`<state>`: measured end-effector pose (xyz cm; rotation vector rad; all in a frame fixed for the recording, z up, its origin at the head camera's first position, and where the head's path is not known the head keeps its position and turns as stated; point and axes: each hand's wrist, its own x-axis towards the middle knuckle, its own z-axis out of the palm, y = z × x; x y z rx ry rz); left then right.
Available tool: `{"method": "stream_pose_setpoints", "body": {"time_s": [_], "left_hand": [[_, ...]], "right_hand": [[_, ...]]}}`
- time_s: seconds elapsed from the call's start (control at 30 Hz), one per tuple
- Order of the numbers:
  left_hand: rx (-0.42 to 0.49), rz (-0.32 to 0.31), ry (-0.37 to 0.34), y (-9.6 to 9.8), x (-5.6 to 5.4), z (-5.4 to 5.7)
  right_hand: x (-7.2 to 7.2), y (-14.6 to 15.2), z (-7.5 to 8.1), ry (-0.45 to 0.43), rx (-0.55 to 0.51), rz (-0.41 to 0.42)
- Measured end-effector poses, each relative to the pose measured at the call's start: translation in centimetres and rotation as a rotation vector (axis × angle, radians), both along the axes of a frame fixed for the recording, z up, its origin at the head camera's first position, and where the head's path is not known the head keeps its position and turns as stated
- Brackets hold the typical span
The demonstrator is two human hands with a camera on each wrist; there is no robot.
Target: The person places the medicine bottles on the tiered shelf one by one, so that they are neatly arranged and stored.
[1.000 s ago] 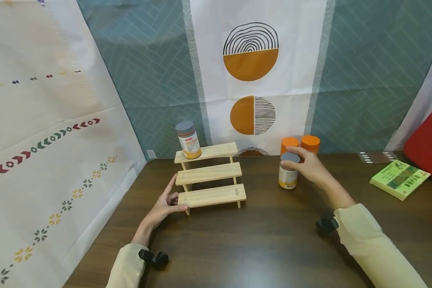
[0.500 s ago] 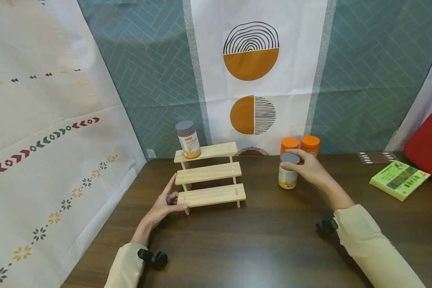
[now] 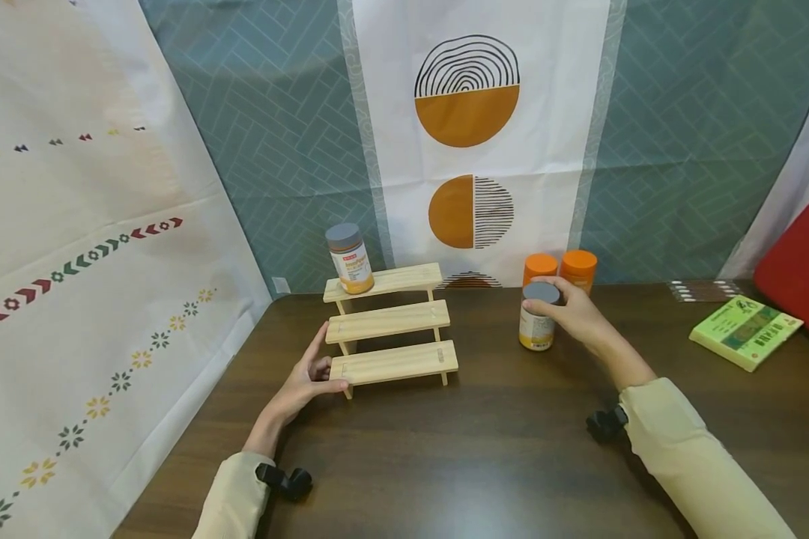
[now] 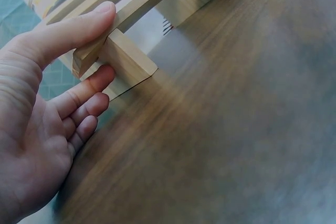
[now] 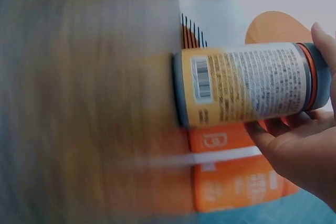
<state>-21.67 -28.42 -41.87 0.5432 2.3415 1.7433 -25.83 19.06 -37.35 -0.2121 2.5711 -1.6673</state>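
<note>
"Rack (image 3: 389, 322)?"
"Centre-left of frame. Left hand (image 3: 302, 388) pinching its front left end."
"Jar (image 3: 535, 331)?"
"Right of centre, upright, right hand (image 3: 581, 314) clamped round its top. Hands well apart."
"Doing it well?"
"Firm grip, jar level, rack braced, I'd say."
"Edges, room?"
"Open gap leftward; orange jars (image 3: 578, 266) crowd close behind. Rack edges look narrow."

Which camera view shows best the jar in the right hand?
The right wrist view: the jar is large, its barcode visible. The head view shows it small, from above; the left wrist view, not at all.
</note>
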Motion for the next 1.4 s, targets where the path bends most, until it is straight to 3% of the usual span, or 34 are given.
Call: {"method": "stream_pose_setpoints", "body": {"time_s": [0.27, 0.6, 1.17, 1.4], "left_hand": [[-0.012, 0.013, 0.005, -0.03, -0.14, 0.03], [-0.005, 0.001, -0.002, -0.15, -0.12, 0.05], [-0.009, 0.0, -0.001, 0.18, -0.18, -0.26], [0.0, 0.008, -0.007, 0.03, 0.04, 0.13]], "right_hand": [[-0.13, 0.28, -0.41, 0.032, 0.029, -0.018], [-0.33, 0.49, -0.42, 0.059, 0.129, 0.058], [0.1, 0.69, -0.85, 0.108, 0.068, -0.021], [-0.08, -0.1, -0.45, 0.101, 0.022, -0.036]]}}
